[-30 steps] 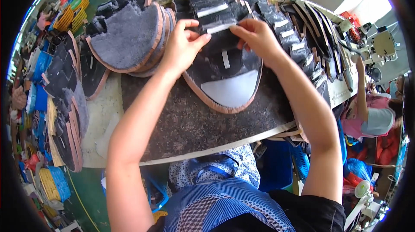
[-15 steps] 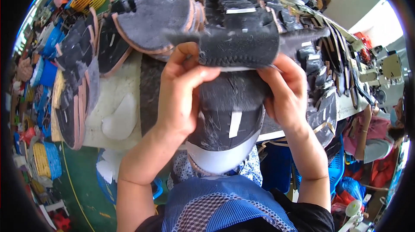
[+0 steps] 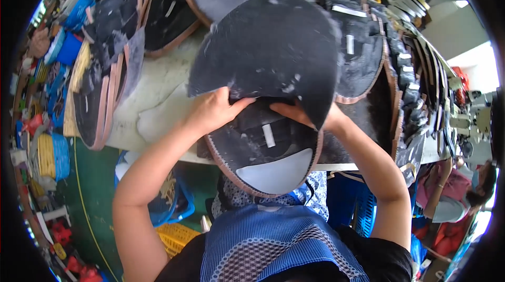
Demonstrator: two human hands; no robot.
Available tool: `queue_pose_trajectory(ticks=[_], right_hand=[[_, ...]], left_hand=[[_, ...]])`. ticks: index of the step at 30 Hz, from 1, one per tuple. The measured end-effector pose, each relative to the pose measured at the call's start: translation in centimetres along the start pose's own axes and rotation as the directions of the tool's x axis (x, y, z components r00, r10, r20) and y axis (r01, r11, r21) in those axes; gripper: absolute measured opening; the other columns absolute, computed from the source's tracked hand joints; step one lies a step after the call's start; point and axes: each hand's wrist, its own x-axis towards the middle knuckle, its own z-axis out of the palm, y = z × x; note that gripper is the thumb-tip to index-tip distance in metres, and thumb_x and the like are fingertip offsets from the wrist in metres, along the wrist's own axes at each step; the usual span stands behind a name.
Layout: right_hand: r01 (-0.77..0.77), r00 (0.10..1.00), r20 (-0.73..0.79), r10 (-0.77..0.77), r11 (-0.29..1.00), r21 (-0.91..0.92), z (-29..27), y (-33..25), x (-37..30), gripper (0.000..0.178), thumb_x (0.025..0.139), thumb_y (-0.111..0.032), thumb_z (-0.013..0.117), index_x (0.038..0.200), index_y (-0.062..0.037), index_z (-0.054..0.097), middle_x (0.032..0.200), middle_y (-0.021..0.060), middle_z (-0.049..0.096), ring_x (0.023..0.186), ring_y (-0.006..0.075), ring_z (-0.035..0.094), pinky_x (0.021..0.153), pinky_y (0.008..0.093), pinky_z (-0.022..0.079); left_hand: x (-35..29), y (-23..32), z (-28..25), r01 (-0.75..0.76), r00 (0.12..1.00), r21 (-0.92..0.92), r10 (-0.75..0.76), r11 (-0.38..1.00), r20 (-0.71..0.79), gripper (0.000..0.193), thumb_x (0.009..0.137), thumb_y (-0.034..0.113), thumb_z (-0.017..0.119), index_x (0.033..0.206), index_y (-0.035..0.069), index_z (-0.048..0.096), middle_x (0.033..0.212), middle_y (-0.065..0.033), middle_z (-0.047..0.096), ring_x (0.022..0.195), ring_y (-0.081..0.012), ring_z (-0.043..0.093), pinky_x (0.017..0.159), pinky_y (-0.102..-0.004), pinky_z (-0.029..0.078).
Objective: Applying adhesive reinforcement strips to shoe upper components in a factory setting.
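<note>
on my feed, stacks of dark cut pieces with tan edging (image 3: 100,98) stand along the left of the pale worktop (image 3: 158,98). more dark pieces with white tags (image 3: 415,93) line its right side. a yellow crate (image 3: 176,237) sits on the green floor (image 3: 94,198) below, and another person (image 3: 455,198) sits at far right.

A: Is it bright here?

B: Yes, like daytime. The brightest spot is a white opening (image 3: 476,64) far on the right. It glares so much that you cannot see anything in it.

A: Any dark parts?

B: The corners are black, because the picture is round. The big dark shoe piece (image 3: 273,50) held up close looks a bit soft.

A: Do things look bent?

B: Yes. The table edge (image 3: 357,167) curves, and things near the rim look squashed and small.
</note>
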Motion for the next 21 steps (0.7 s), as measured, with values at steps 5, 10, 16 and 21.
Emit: queue_pose_trajectory(ticks=[5, 10, 16, 21], right_hand=[[-0.120, 0.992, -0.020, 0.121, 0.991, 0.062, 0.0, 1.2, -0.5, 0.033, 0.088, -0.019, 0.081, 0.115, -0.0025, 0.071, 0.109, 0.0115, 0.073, 0.095, 0.0250, 0.070, 0.082, 0.0353, 0.056], [0.411, 0.903, 0.208, -0.376, 0.896, -0.167, -1.4, 1.5, 0.1, 0.038, 0.080, -0.020, 0.068, 0.113, -0.0018, 0.071, 0.119, 0.0161, 0.071, 0.092, 0.0277, 0.072, 0.079, 0.0371, 0.061], [0.514, 0.845, 0.386, -0.371, 0.765, -0.389, -2.1, 1.0, 0.3, 0.037, 0.079, -0.021, 0.069, 0.111, -0.0042, 0.071, 0.121, 0.0105, 0.071, 0.096, 0.0236, 0.070, 0.070, 0.0309, 0.061], [0.520, 0.834, 0.450, -0.318, 0.723, -0.454, -4.1, -0.1, 1.2, 0.033, 0.080, -0.018, 0.068, 0.111, -0.0080, 0.073, 0.127, 0.0075, 0.068, 0.103, 0.0226, 0.067, 0.069, 0.0306, 0.061]], left_hand=[[1.7, -0.5, -0.5, -0.398, 0.908, -0.026, 0.389, 0.917, -0.153, 0.041, 0.090, 0.018, 0.075, 0.125, 0.002, 0.062, 0.122, -0.0119, 0.067, 0.111, -0.0343, 0.064, 0.089, -0.0386, 0.057], [3.0, -1.1, -2.5, -0.684, 0.727, 0.058, 0.672, 0.727, 0.144, 0.027, 0.079, 0.006, 0.069, 0.105, 0.001, 0.070, 0.093, -0.0061, 0.066, 0.089, -0.0196, 0.067, 0.076, -0.0303, 0.059], [3.2, -1.4, -4.0, -0.739, 0.670, 0.083, 0.719, 0.668, 0.182, 0.024, 0.080, 0.007, 0.069, 0.102, 0.001, 0.072, 0.093, -0.0062, 0.065, 0.086, -0.0199, 0.066, 0.074, -0.0318, 0.058], [5.9, -0.8, -5.0, -0.634, 0.675, -0.159, 0.641, 0.757, 0.365, 0.022, 0.076, 0.007, 0.071, 0.096, 0.000, 0.073, 0.089, -0.0075, 0.060, 0.082, -0.0237, 0.063, 0.072, -0.0372, 0.054]])
